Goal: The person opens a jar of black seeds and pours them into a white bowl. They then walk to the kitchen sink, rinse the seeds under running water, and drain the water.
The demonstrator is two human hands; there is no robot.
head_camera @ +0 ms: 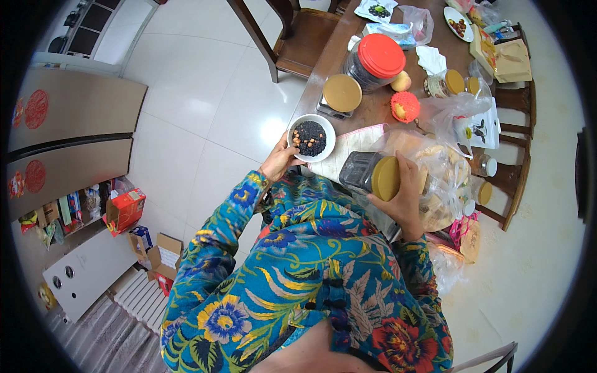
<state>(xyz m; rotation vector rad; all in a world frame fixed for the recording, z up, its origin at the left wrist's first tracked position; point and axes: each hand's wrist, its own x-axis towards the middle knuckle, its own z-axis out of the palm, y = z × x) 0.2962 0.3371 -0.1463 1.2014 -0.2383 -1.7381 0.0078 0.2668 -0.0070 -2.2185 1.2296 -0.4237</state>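
Note:
My left hand [281,157] holds a white bowl [330,140] by its near left rim, at the table's edge. Black grains or beans [313,148] fill it, topped with small orange-brown pieces. My right hand [402,196] grips a clear plastic jar [358,169] at its gold lid [385,178]; the jar lies tilted on its side and has dark contents. A pale cloth [347,147] lies between bowl and jar. Beyond the bowl stands another gold-lidded jar [342,93], and behind it a large jar with a red lid [381,56].
Plastic bags of food [440,172] crowd the wooden table [322,65] to the right. A peach [401,81] and a fruit in red foam netting [405,107] sit near the red-lidded jar. A wooden chair [305,42] stands left of the table, another [517,158] at its right.

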